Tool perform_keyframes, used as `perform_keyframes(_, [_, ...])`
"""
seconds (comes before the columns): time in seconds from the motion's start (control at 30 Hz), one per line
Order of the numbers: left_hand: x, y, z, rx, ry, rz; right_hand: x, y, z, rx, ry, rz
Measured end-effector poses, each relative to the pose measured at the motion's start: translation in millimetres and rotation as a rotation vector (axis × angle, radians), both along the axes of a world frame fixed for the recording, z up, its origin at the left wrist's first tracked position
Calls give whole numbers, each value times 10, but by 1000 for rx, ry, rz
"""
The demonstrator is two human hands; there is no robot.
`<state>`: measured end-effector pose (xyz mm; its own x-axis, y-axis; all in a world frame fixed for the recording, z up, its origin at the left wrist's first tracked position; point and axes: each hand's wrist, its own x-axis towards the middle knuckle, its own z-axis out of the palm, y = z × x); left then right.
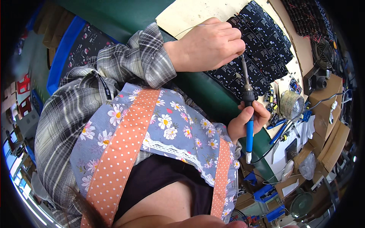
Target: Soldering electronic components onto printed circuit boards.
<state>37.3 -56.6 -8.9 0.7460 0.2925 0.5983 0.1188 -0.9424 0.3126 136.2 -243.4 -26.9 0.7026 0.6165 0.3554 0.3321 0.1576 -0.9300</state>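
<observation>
My right hand is closed around the blue handle of a soldering iron, its metal tip pointing up and away from me. That tip reaches the black circuit boards, right beside the fingertips of my left hand. The left fingers are pinched together over the boards. A thin solder wire trails out behind that hand; its working end is hidden by the fingers. Joined in a large sheet, the boards lie on a pale board on the green table.
Right of the boards stand a roll of tape and small electronic parts. A black cord runs past them. Farther right are a small fan and cardboard boxes. A blue tray of boards lies at left.
</observation>
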Motion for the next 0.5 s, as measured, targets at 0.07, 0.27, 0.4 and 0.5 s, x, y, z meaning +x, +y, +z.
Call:
perform_keyframes(0.07, [-20, 1, -6, 9, -1, 9, -16, 18, -9, 11, -4, 15])
perform_keyframes(0.27, [-42, 11, -9, -7, -26, -39, 15, -29, -38, -10, -51, -18])
perform_keyframes(0.4, [-125, 38, -53, -46, -58, 10, 21, -14, -56, 15, -38, 11])
perform_keyframes(0.5, [-131, 37, -95, -87, -94, 22, 3, 27, -41, 22, -58, 5])
